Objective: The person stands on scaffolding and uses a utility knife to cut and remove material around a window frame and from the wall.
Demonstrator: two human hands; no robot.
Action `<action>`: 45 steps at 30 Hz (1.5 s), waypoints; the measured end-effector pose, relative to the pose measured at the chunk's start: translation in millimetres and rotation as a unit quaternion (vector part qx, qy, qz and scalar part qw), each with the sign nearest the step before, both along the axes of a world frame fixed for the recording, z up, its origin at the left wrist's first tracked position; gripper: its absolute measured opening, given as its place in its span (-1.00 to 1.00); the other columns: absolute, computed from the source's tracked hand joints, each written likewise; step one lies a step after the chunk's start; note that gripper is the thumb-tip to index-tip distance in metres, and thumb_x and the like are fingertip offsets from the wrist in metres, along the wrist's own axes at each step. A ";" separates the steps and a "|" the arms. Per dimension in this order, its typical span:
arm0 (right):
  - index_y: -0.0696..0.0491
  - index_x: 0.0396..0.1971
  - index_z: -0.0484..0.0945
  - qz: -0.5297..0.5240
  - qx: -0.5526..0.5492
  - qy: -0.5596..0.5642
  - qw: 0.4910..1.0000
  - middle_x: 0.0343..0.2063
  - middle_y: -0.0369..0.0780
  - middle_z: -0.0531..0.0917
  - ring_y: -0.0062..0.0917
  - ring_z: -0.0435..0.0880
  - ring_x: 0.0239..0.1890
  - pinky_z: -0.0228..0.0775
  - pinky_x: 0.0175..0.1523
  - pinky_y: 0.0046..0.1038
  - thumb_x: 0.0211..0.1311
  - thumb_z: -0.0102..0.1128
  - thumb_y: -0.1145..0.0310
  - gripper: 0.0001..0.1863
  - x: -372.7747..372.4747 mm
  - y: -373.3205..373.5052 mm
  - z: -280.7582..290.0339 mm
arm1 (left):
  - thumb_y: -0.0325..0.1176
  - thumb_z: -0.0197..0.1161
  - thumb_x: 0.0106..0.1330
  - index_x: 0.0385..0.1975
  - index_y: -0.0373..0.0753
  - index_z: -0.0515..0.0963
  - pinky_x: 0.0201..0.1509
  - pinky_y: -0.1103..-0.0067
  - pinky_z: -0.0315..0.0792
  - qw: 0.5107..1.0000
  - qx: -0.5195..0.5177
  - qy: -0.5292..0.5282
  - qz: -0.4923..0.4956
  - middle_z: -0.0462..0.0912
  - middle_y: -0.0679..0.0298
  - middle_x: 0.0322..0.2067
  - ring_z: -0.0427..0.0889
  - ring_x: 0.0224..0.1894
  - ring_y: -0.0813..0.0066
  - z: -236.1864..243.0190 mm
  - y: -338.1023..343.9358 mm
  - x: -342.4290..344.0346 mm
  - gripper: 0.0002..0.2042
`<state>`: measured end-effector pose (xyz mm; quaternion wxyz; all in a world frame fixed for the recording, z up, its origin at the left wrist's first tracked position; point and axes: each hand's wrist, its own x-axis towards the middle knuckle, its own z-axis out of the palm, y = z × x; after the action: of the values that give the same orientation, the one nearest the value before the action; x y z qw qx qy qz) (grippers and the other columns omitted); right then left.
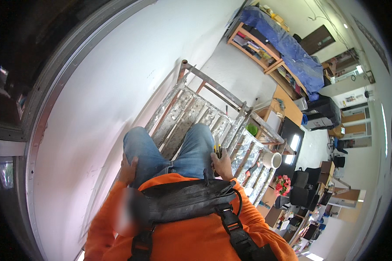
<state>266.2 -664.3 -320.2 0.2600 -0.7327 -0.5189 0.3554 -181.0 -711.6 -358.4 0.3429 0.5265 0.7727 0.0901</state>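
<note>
My right hand (pixel 222 165) rests by my right thigh, closed around a yellow and black utility knife (pixel 217 148) that points away from me. Against the outer side of my left thigh lies my left hand (pixel 128 169), thumb apart from the fingers and nothing seen in it; some fingertips are hidden. Both legs, in blue jeans (pixel 191 148), are bent above the paint-spattered planks of a scaffold platform (pixel 178 126). A white bucket (pixel 272 159) is at the scaffold's right side, a short way from my right hand.
A white wall (pixel 104 91) runs close along my left. Rusty scaffold rails (pixel 217 92) border the platform's far end. Lower down on the right are a shelf unit (pixel 259 54) under a blue tarp (pixel 283 43), desks, black chairs (pixel 300 182) and pink flowers (pixel 282 185).
</note>
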 end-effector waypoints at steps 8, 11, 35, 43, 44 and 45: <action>0.10 0.01 0.49 0.132 0.012 -0.190 0.973 -0.20 0.09 0.66 0.01 0.66 -0.16 0.49 -0.04 -0.06 0.25 0.14 0.09 -0.54 -50.8 -9.5 70.0 | -0.32 0.13 0.40 -0.08 -0.44 0.56 0.20 0.45 0.42 0.878 0.073 -0.464 -0.095 0.62 -0.07 -0.02 0.60 0.03 0.24 245.1 19.8 24.5 -0.71; 0.10 0.00 0.49 0.187 0.039 -0.202 0.961 -0.15 0.06 0.64 0.04 0.63 -0.12 0.47 -0.04 -0.06 0.26 0.13 0.12 -0.57 -63.2 -7.1 46.2 | -0.42 0.14 0.36 -0.24 -0.40 0.58 0.12 0.39 0.49 0.819 0.318 -0.448 -0.167 0.68 0.08 -0.23 0.66 -0.11 0.30 321.9 21.8 45.8 -0.83; 0.16 -0.06 0.55 0.155 -0.003 -0.196 0.968 -0.18 0.07 0.68 0.02 0.65 -0.10 0.47 0.02 -0.11 0.22 0.18 0.07 -0.53 -71.1 8.5 56.4 | -0.33 0.26 0.30 -0.41 -0.15 0.59 -0.33 0.50 0.57 0.665 0.546 -0.320 -0.397 0.64 0.26 -0.43 0.64 -0.45 0.39 445.4 14.0 64.2 -0.92; 0.15 -0.05 0.56 0.149 -0.005 -0.197 0.969 -0.17 0.06 0.68 0.02 0.66 -0.11 0.48 0.01 -0.11 0.21 0.18 0.07 -0.53 -65.9 9.0 48.2 | -0.32 0.25 0.31 -0.45 -0.12 0.60 -0.41 0.53 0.55 0.664 0.557 -0.311 -0.389 0.65 0.26 -0.43 0.62 -0.48 0.40 440.7 18.7 60.2 -0.90; 0.14 -0.05 0.56 0.150 -0.010 -0.198 0.969 -0.18 0.06 0.68 0.02 0.66 -0.12 0.48 0.01 -0.11 0.21 0.18 0.07 -0.53 -70.3 8.0 49.2 | -0.32 0.24 0.31 -0.46 -0.12 0.60 -0.42 0.53 0.54 0.666 0.557 -0.309 -0.388 0.65 0.26 -0.43 0.62 -0.48 0.41 440.2 16.9 58.7 -0.90; 0.14 -0.05 0.56 0.153 -0.011 -0.197 0.968 -0.18 0.06 0.68 0.02 0.66 -0.12 0.48 0.01 -0.11 0.21 0.18 0.07 -0.53 -71.8 8.8 51.5 | -0.32 0.24 0.31 -0.46 -0.11 0.60 -0.43 0.54 0.54 0.666 0.558 -0.307 -0.388 0.65 0.26 -0.42 0.62 -0.48 0.41 440.2 17.8 57.7 -0.89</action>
<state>194.4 -655.5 -268.6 0.0871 -0.7031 -0.6616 0.2455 -123.2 -693.8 81.9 0.2066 0.8140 0.1550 0.5202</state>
